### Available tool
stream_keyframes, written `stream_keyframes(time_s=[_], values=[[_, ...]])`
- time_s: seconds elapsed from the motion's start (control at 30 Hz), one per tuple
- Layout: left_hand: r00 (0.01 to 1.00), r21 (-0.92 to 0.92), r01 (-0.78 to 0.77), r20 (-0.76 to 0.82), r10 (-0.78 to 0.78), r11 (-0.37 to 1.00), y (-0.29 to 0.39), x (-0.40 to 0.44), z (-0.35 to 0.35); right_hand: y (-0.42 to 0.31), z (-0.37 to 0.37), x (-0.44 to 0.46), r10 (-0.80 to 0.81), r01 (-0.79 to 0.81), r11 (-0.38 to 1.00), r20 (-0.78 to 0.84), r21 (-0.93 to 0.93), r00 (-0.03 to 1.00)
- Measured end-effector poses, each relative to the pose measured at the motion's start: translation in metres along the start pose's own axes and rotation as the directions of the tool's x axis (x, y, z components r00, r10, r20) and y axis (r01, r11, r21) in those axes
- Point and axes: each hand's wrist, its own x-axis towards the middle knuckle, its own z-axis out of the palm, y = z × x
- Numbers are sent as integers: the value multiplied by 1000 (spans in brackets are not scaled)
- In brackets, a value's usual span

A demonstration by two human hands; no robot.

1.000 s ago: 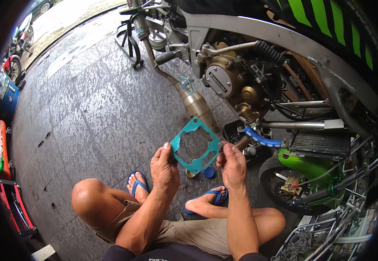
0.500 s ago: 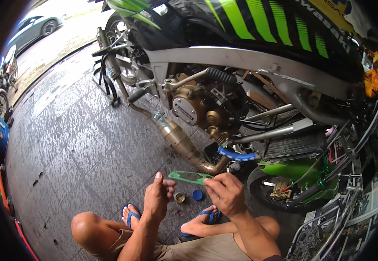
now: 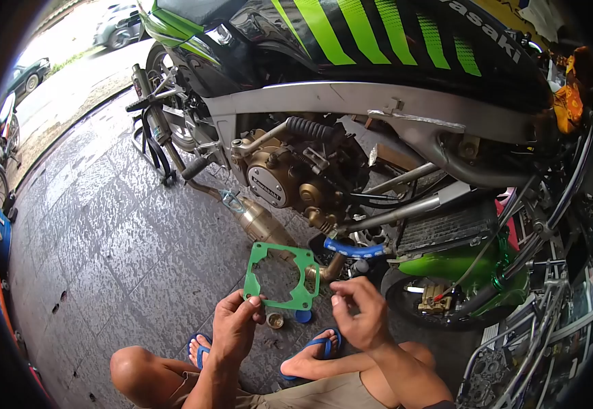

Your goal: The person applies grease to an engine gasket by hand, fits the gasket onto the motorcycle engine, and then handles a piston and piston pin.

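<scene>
A flat green gasket (image 3: 301, 298), with a large round opening and small bolt holes, is held up with its face toward me. My left hand (image 3: 235, 327) pinches its lower left corner between thumb and fingers. Just to the right of the gasket is my right hand (image 3: 361, 317), fingers loosely bent and apart, holding nothing. Below the gasket, on the floor, sit a small open tin (image 3: 276, 320) with brownish contents and a blue lid (image 3: 302, 316).
A green and black motorcycle (image 3: 378, 41) stands ahead with its engine (image 3: 269, 184) exposed. Its exhaust pipe (image 3: 255, 217) and a blue hose (image 3: 354, 249) are low in front. Metal parts and frames (image 3: 487, 375) crowd the right side. Dark tiles (image 3: 105, 273) cover the floor.
The gasket has turned from nearly edge-on to face me. My left hand has taken hold of its corner, and my right hand has let go. The view has shifted slightly.
</scene>
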Motion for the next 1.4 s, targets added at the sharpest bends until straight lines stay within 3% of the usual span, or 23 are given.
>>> stream_keyframes(time_s=[0.07, 0.1, 0.13, 0.2, 0.23, 0.3, 0.47, 0.57, 0.6, 0.7, 0.8, 0.9, 1.03, 1.17, 1.27, 1.4], values=[[1000, 33, -14, 23, 13, 999, -1, 0, 5, 21, 0, 0, 254, -284, 926, 147, 250, 956], [999, 72, -22, 46, 19, 997, -2, -1, 7, 30, 2, -4, 364, -447, 805, 270, 391, 891], [999, 73, -1, 36, -2, 997, -4, -2, 5, 32, 3, -9, 384, -468, 795, 276, 387, 881], [999, 250, -11, 42, 0, 968, -10, -2, 2, 34, 10, -18, 410, -651, 545, 508, 529, 757], [1000, 319, -13, 20, 7, 948, -8, -3, 5, 32, 21, -26, 407, -611, 566, 458, 553, 791], [999, 365, -16, 34, 4, 931, -13, -6, -9, 41, 38, -41, 445, -551, 742, 334, 381, 831], [997, 547, 74, -57, -52, 834, -19, -15, -28, 37, 47, -45, 502, -569, 778, 281, 266, 818], [995, 610, 38, -95, 25, 792, -18, -15, -27, 39, 52, -43, 440, -496, 835, 254, 239, 861], [994, 627, 12, -89, 56, 779, -19, -14, -30, 40, 57, -44, 359, -397, 895, 197, 205, 912], [990, 647, -14, -99, 102, 762, -17, -12, -35, 33, 47, -39, 486, -558, 788, 294, 259, 823], [987, 652, -28, -103, 124, 758, -17, -10, -38, 37, 55, -42, 411, -472, 830, 246, 297, 878], [988, 652, -32, -94, 122, 758, -17, -10, -39, 34, 52, -42, 481, -554, 741, 276, 378, 832], [990, 694, -32, -76, 118, 719, -16, -10, -31, 42, 55, -46, 445, -491, 749, 211, 444, 870], [989, 723, -49, -61, 134, 689, -14, -8, -28, 34, 41, -43, 490, -525, 786, 189, 327, 851], [978, 761, -104, -39, 205, 641, -13, -5, -25, 40, 49, -47, 424, -411, 801, 71, 435, 903], [956, 729, -156, -58, 286, 667, -12, 3, -5, 40, 41, -42, 406, -386, 820, 48, 423, 913]])
